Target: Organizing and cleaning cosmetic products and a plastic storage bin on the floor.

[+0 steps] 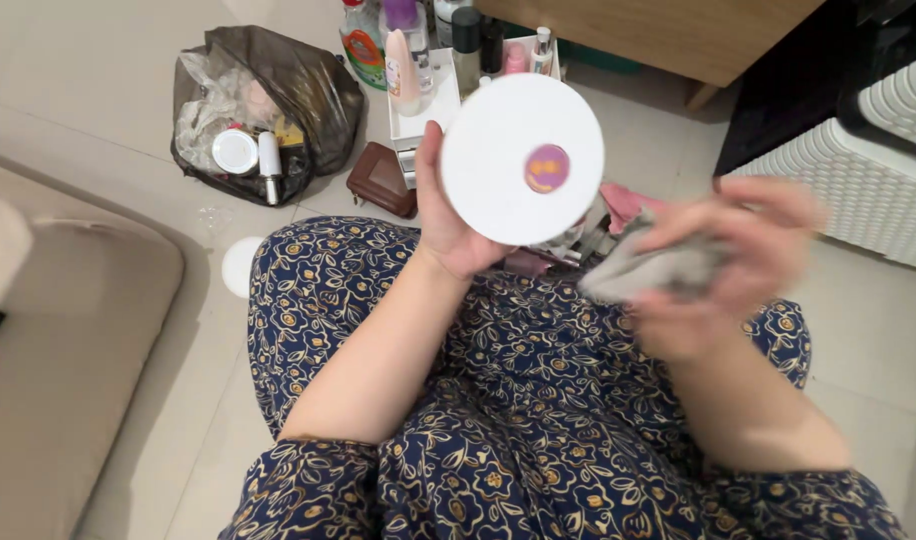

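Observation:
My left hand (pixel 448 215) holds up a round white disc-shaped container (pixel 508 150) with a small purple and orange sticker (pixel 547 168) in its middle, flat face towards me. My right hand (pixel 733 265), blurred by motion, grips a crumpled grey cloth (pixel 638 265) just to the right of and below the disc, apart from it. Both forearms rise from my lap, which is covered in dark blue cloth with a gold flower print (pixel 518 400).
A white tray (pixel 410 128) of bottles and tubes stands on the tiled floor behind the disc. A dark plastic bag (pixel 308 85) with jars lies at the left, a brown pouch (pixel 381 180) beside it. A beige cushion (pixel 68 340) is at the far left, a white woven basket (pixel 858 170) at the right.

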